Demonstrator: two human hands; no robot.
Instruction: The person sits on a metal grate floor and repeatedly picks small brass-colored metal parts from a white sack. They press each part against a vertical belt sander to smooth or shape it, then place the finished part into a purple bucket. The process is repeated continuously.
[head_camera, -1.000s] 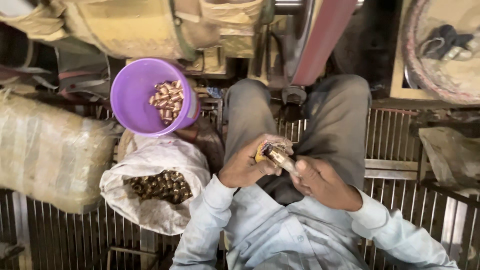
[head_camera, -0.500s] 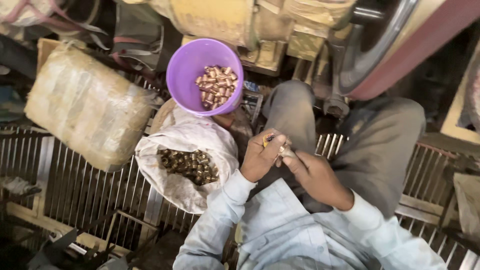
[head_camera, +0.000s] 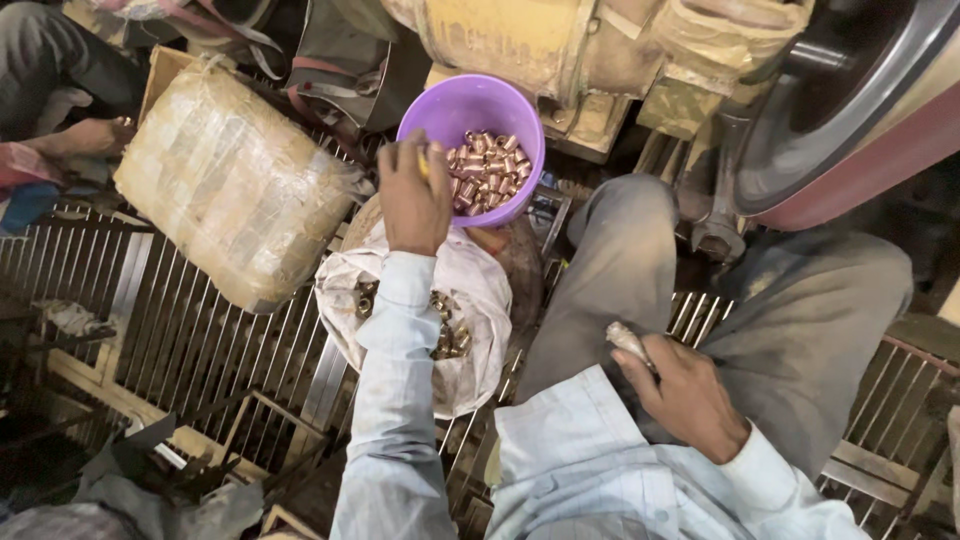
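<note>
A small yellowish piece (head_camera: 424, 163) is being pinched in the closed fingers of the left hand (head_camera: 412, 200) at the rim of the round purple plastic bowl (head_camera: 432, 113), already part-filled with coppery metal pieces (head_camera: 487, 168). More are lying beneath the wrist in the white sack (head_camera: 478, 300). A short grey tool (head_camera: 627, 341) is being gripped by the right hand (head_camera: 685, 398) over the lap.

Dim, warm light from above (corners shadowed), sharp centre, edges stretched.
</note>
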